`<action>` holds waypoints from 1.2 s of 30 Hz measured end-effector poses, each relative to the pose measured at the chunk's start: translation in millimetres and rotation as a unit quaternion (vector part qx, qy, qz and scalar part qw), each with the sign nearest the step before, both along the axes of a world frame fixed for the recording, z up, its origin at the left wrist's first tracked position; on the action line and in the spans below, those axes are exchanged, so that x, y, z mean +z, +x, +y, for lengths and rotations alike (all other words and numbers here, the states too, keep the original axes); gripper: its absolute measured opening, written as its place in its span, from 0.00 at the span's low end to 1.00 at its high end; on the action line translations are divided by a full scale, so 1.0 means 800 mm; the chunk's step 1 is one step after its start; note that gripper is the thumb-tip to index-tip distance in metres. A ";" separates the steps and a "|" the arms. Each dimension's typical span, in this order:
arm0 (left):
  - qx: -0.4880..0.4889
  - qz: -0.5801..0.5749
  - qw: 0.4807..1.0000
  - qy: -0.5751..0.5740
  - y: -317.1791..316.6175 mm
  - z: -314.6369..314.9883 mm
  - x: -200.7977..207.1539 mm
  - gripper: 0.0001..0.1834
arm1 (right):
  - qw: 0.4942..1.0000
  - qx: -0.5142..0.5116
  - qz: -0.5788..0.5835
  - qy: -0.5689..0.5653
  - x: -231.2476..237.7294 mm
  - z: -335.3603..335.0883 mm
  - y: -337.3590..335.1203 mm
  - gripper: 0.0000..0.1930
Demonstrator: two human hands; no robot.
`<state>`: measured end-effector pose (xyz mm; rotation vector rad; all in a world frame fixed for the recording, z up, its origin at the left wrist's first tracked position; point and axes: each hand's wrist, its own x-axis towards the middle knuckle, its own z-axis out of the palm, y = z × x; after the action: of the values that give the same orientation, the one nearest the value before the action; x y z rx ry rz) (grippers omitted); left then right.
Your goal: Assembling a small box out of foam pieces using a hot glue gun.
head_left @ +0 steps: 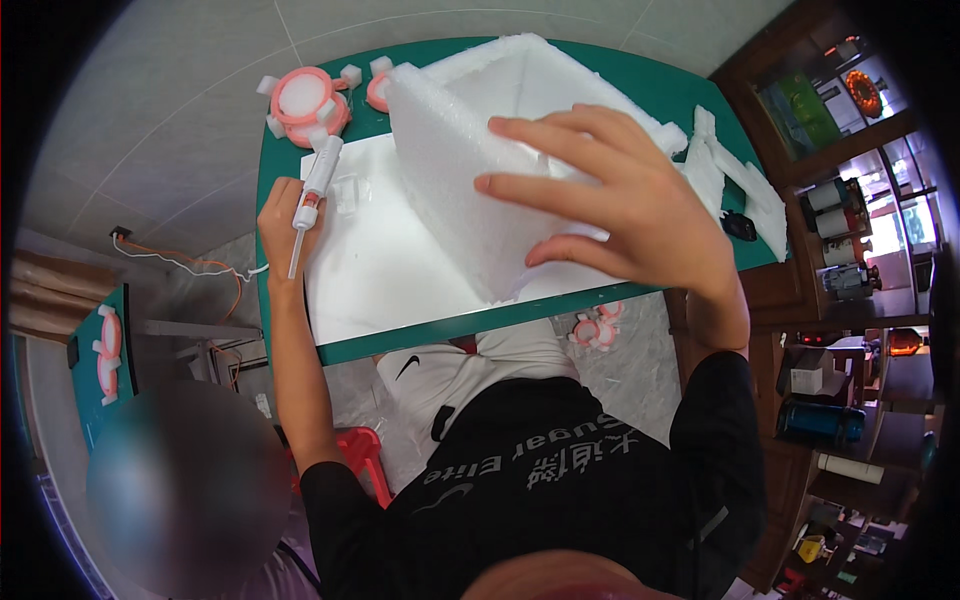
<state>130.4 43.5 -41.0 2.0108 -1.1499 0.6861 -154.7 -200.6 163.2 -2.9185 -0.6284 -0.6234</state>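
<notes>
White foam piece (440, 170) stands tilted on the near middle of the table, its panels meeting in an open, box-like shape, one lower corner close to the table's near edge. The right hand (620, 195) is over its open side, fingers and thumb spread apart rather than pinched; whether the fingertips touch the foam I cannot tell. The left hand (287, 222) is closed around a white pen-shaped tool (318, 178), well apart from the foam, with a translucent stick (295, 255) reaching back over the wrist. The step in hand seems to be positioning the foam while the tool waits; the next move calls for a steady right-hand hold on a panel and a clear approach for the tool's tip. Under the foam lies a white sheet (370, 275), with a small clear piece (346, 194) on it beside the tool. Farther out on the green table (440, 330) sit a pink ring-shaped piece (300, 95) with white foam blocks at the far left, and foam offcuts (715, 165) at the right, near a small black object (738, 226)
</notes>
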 end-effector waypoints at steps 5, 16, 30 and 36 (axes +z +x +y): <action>-0.009 0.021 1.000 -0.002 -0.002 0.001 0.001 0.12 | 0.999 -0.024 0.003 -0.030 -0.014 0.022 -0.020 0.29; -0.007 0.012 1.000 0.014 -0.001 0.001 -0.002 0.14 | 0.995 -0.098 -0.010 -0.005 -0.020 0.015 -0.055 0.39; 0.008 0.003 1.000 0.019 0.000 0.000 -0.004 0.15 | 0.996 -0.089 0.014 0.011 -0.038 0.002 -0.042 0.39; 0.007 0.008 1.000 0.018 0.001 0.002 -0.002 0.14 | 0.982 -0.109 -0.077 0.133 -0.030 -0.055 -0.062 0.39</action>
<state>131.2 45.0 -42.9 2.0527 -1.1486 0.6600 -204.3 -244.8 139.4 -2.7228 -0.2140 -0.8886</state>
